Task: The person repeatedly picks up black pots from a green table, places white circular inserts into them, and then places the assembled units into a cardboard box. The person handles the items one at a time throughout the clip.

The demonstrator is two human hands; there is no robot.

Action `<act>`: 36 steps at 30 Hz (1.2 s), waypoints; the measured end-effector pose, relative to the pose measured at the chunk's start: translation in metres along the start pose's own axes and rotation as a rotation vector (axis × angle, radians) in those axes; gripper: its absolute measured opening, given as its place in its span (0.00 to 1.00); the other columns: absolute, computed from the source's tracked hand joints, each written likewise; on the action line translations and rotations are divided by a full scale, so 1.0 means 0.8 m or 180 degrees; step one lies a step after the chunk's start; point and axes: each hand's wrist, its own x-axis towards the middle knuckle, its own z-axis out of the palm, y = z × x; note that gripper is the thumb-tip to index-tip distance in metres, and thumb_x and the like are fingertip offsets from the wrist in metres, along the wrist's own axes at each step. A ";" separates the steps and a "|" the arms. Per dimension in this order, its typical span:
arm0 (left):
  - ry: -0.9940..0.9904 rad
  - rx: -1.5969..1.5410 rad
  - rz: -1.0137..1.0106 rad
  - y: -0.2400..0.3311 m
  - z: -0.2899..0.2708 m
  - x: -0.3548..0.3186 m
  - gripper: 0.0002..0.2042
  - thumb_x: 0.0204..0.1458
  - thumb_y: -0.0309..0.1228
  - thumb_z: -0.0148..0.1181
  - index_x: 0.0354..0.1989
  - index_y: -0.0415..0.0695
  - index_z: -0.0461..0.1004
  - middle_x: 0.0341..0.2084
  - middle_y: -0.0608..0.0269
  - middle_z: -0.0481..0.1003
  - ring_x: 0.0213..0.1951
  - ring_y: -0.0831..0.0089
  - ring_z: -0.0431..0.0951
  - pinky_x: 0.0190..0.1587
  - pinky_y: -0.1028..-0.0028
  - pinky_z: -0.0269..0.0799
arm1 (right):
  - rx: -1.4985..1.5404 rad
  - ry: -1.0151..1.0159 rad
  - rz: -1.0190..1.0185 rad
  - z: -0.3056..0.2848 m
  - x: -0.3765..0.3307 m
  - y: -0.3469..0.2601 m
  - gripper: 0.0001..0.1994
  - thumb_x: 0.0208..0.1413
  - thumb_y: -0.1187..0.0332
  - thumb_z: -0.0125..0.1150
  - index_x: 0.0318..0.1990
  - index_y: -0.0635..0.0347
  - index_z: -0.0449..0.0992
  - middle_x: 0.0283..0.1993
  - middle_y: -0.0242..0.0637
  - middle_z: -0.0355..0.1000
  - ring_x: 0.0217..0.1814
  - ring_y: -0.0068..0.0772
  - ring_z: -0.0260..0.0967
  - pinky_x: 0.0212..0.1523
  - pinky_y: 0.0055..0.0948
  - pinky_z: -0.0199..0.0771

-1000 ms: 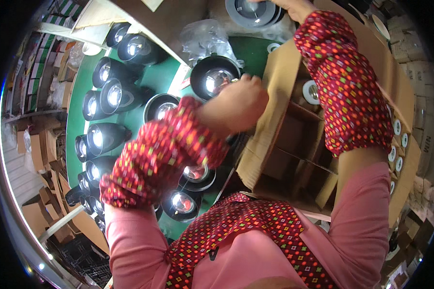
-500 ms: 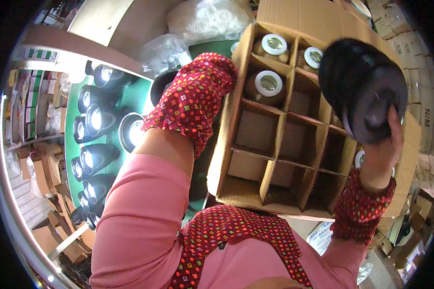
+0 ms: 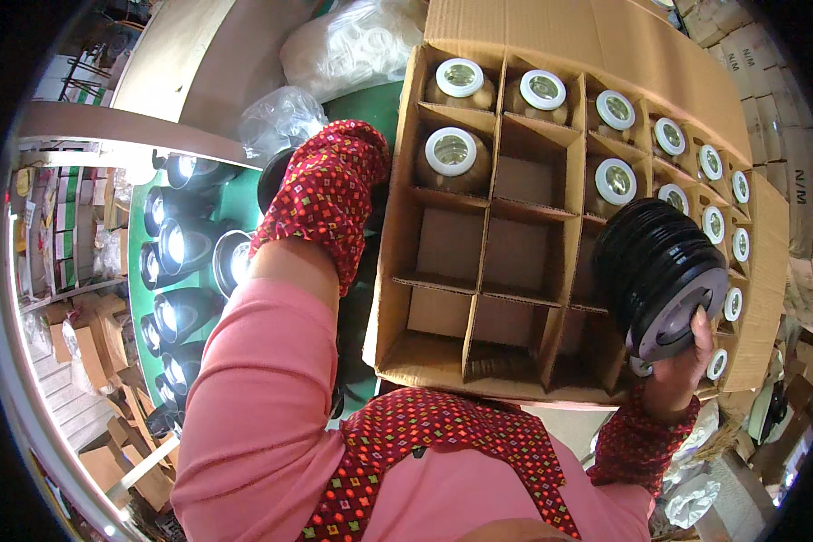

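**One stack of black discs [image 3: 655, 271] above a divided carton [image 3: 390, 298]**

The person's right hand [image 3: 684, 364] grips the single stack over the carton's right part. The left hand is hidden beyond its patterned sleeve [image 3: 323, 194]; its state cannot be told. At least fourteen white-ringed pieces [image 3: 451, 152] show in the compartments. At least eight dark lamp housings [image 3: 188, 312] lie on a green table [image 3: 381, 113]. Shelves [image 3: 63, 226] stand left, stacked boxes [image 3: 799, 172] right.

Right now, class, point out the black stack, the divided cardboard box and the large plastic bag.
Black stack [image 3: 650, 260], head view: middle of its ribbed side.
Divided cardboard box [image 3: 395, 226], head view: its left wall.
Large plastic bag [image 3: 357, 51], head view: its bulging middle.
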 end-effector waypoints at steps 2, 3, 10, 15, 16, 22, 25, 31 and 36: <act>0.0027 -0.0014 -0.0025 -0.001 -0.004 0.004 0.10 0.54 0.30 0.60 0.39 0.43 0.85 0.44 0.44 0.82 0.47 0.53 0.84 0.50 0.58 0.80 | 0.0326 0.0129 0.0099 0.021 -0.003 0.004 0.32 0.69 0.53 0.53 0.72 0.68 0.62 0.69 0.51 0.69 0.70 0.46 0.70 0.71 0.45 0.70; 0.0034 -0.0018 -0.0040 -0.001 -0.003 0.004 0.10 0.54 0.30 0.59 0.40 0.43 0.85 0.45 0.44 0.82 0.48 0.53 0.84 0.50 0.58 0.80 | 0.0398 0.0181 0.0131 0.028 -0.005 0.004 0.32 0.69 0.53 0.53 0.72 0.69 0.62 0.69 0.51 0.70 0.69 0.46 0.71 0.71 0.44 0.70; -0.0008 -0.0107 -0.0097 0.003 0.004 0.010 0.11 0.55 0.31 0.58 0.42 0.44 0.84 0.46 0.45 0.81 0.49 0.53 0.83 0.52 0.59 0.79 | 0.0095 0.0381 0.0160 0.063 -0.019 0.006 0.34 0.68 0.50 0.51 0.70 0.71 0.63 0.68 0.51 0.71 0.68 0.47 0.72 0.69 0.45 0.72; -0.0038 -0.0173 -0.0150 -0.004 0.009 0.015 0.12 0.56 0.32 0.58 0.43 0.45 0.84 0.48 0.46 0.81 0.50 0.53 0.83 0.53 0.59 0.78 | 0.0292 0.0124 0.0287 0.041 -0.015 0.018 0.34 0.68 0.51 0.51 0.71 0.69 0.62 0.68 0.51 0.70 0.68 0.48 0.72 0.70 0.45 0.71; -0.0036 -0.0175 -0.0167 -0.005 0.009 0.018 0.12 0.56 0.32 0.57 0.44 0.45 0.84 0.48 0.46 0.81 0.51 0.53 0.83 0.53 0.59 0.78 | 0.0336 0.0111 0.0249 0.036 -0.012 0.023 0.34 0.68 0.51 0.51 0.72 0.69 0.62 0.69 0.51 0.70 0.68 0.48 0.71 0.70 0.45 0.70; -0.0071 -0.0175 -0.0214 -0.016 0.020 0.026 0.13 0.56 0.33 0.56 0.45 0.45 0.84 0.50 0.47 0.80 0.52 0.53 0.82 0.55 0.59 0.77 | 0.0248 0.0038 0.0309 0.028 -0.009 0.025 0.35 0.67 0.52 0.55 0.73 0.66 0.61 0.70 0.50 0.69 0.71 0.51 0.68 0.73 0.50 0.67; -0.0050 -0.0189 -0.0224 -0.015 0.020 0.030 0.14 0.57 0.34 0.56 0.46 0.46 0.84 0.50 0.47 0.80 0.53 0.54 0.82 0.55 0.60 0.77 | 0.0425 -0.0164 0.0340 0.030 -0.006 0.027 0.35 0.67 0.52 0.55 0.74 0.65 0.61 0.71 0.50 0.68 0.71 0.51 0.68 0.73 0.52 0.67; -0.0038 -0.0227 -0.0263 -0.002 0.021 0.035 0.15 0.58 0.34 0.55 0.48 0.46 0.83 0.52 0.48 0.80 0.54 0.54 0.81 0.57 0.60 0.76 | 0.0453 -0.0288 0.0373 0.018 -0.002 0.034 0.36 0.67 0.50 0.55 0.74 0.65 0.60 0.71 0.50 0.68 0.71 0.52 0.68 0.73 0.53 0.67; -0.0009 -0.0236 -0.0270 0.000 0.017 0.029 0.16 0.58 0.35 0.54 0.50 0.47 0.83 0.53 0.48 0.79 0.55 0.54 0.81 0.58 0.60 0.76 | 0.0268 0.0417 0.0323 0.044 -0.006 0.032 0.36 0.62 0.49 0.59 0.71 0.65 0.63 0.65 0.50 0.71 0.63 0.51 0.73 0.63 0.51 0.76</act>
